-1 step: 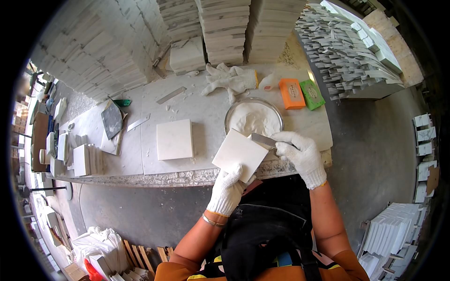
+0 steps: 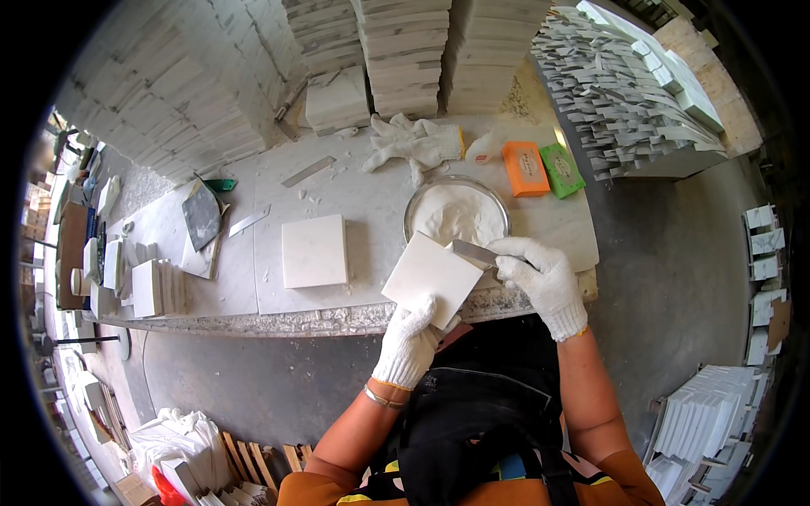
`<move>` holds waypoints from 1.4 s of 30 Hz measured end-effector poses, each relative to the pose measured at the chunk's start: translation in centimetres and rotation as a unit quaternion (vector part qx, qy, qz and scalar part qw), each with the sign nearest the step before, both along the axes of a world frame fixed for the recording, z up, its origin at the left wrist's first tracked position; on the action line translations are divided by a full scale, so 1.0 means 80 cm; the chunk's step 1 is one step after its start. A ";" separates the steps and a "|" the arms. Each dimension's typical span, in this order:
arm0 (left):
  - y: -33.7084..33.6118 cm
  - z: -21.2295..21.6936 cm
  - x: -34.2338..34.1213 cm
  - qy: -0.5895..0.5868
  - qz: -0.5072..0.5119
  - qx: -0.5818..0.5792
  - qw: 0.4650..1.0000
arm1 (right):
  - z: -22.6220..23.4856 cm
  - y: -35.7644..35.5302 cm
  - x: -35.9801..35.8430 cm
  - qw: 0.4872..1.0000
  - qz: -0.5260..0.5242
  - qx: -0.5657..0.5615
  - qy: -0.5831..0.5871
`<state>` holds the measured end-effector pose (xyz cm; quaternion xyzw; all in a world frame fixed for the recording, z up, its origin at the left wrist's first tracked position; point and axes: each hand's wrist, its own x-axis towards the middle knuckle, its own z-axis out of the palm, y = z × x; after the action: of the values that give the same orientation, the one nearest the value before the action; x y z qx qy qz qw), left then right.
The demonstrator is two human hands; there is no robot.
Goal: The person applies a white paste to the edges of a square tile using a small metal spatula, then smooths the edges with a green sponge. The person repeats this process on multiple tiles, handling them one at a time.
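My left hand (image 2: 407, 344), in a white knit glove, grips a square white stone tile (image 2: 433, 279) by its lower corner, thumb on the upper face. The tile is tilted over the bench's front edge. In my right hand (image 2: 540, 282), also gloved, is a flat metal scraper (image 2: 474, 252), its blade against the tile's upper right edge. Just beyond the tile stands a round metal bowl (image 2: 507, 212) of white paste or powder. Another stack of square white tiles (image 2: 314, 252) lies on the bench to the left.
Spare white gloves (image 2: 418, 145), an orange box (image 2: 525, 169) and a green box (image 2: 561, 170) lie behind and beside the bowl. Metal strips (image 2: 309, 171) rest on the bench (image 2: 363, 287). Tall stacks of stone tiles (image 2: 405, 59) wall in the back. Upright tiles (image 2: 148, 288) stand far left.
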<state>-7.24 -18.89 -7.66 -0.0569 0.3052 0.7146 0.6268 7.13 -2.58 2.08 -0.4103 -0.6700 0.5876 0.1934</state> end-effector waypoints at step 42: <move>0.004 0.014 0.004 -0.002 -0.009 0.043 0.999 | -0.007 0.028 0.011 0.984 -0.021 0.175 -0.007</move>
<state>-6.91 -18.55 -6.55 -0.0286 0.2737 0.7212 0.6358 8.05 -0.38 1.53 -0.3879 -0.7552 0.4543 0.2698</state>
